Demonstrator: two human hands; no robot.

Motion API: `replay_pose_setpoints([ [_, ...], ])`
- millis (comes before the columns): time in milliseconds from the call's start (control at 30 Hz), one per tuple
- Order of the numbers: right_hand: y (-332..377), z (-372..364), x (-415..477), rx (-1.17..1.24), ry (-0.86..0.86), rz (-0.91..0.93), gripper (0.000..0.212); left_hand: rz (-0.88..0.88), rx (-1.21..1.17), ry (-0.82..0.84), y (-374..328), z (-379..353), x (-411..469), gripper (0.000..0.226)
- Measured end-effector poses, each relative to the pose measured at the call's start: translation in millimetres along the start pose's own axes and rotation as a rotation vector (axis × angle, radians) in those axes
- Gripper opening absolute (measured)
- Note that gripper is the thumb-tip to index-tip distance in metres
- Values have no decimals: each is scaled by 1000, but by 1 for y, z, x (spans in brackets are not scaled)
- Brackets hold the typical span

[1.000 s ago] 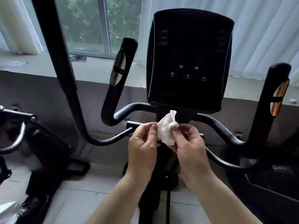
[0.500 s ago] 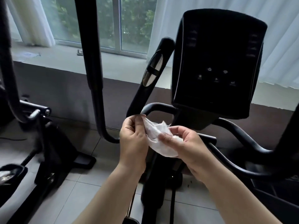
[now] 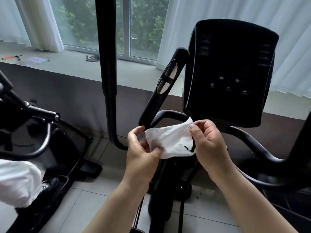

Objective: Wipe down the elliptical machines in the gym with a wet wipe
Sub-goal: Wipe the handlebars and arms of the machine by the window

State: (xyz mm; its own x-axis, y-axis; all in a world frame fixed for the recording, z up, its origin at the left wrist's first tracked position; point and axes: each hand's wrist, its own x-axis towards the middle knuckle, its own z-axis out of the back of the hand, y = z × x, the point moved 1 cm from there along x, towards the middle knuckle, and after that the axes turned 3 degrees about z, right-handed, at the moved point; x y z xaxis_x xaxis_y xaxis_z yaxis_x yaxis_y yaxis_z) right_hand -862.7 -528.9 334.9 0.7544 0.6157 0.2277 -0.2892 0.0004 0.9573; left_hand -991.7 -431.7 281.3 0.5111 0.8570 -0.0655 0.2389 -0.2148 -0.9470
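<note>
A white wet wipe (image 3: 170,140) is stretched open between both hands, just below the black console (image 3: 230,73) of the elliptical machine. My left hand (image 3: 143,153) pinches its left and lower edge. My right hand (image 3: 208,142) pinches its upper right corner. The wipe hangs in front of the curved black handlebar (image 3: 165,115), not touching it. A short grip with a silver sensor plate (image 3: 165,79) rises left of the console. A long black swing arm (image 3: 107,64) stands further left.
A second black machine (image 3: 33,132) stands at the left, with something white (image 3: 16,182) at the left edge. A window sill (image 3: 67,64) with small items runs behind, under a window and white curtains. The floor is pale tile (image 3: 94,199).
The bunched wipe has been pulled open into a flat sheet as my hands moved apart. My view has shifted left, so the console now sits further right.
</note>
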Motion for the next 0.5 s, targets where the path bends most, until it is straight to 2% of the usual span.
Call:
replay_pose_setpoints([
  [67,4,4,-3,-65,-20,100,8,-29,14,-57,-2,2,-2,59],
  [133,7,3,-8,-27,45,125,17,-39,-3,-100,-6,3,-2,46],
  [233,2,-1,-14,-35,135,26,24,-35,26,-89,-14,4,-1,27],
  [300,2,-3,-17,77,177,-100,29,-49,19,-94,-18,4,-2,25],
  [367,1,0,-21,246,305,-210,47,-70,18,-107,-22,3,-3,25],
  [400,2,3,-23,251,381,-232,59,-84,25,-107,-22,2,-4,25],
  [433,2,4,-27,177,450,-226,67,-104,40,-107,-23,2,-4,24],
  [467,2,4,-30,51,498,-186,65,-130,55,-111,-24,2,-4,21],
  [500,2,4,-31,-86,504,-134,53,-158,67,-117,-27,2,-3,19],
])
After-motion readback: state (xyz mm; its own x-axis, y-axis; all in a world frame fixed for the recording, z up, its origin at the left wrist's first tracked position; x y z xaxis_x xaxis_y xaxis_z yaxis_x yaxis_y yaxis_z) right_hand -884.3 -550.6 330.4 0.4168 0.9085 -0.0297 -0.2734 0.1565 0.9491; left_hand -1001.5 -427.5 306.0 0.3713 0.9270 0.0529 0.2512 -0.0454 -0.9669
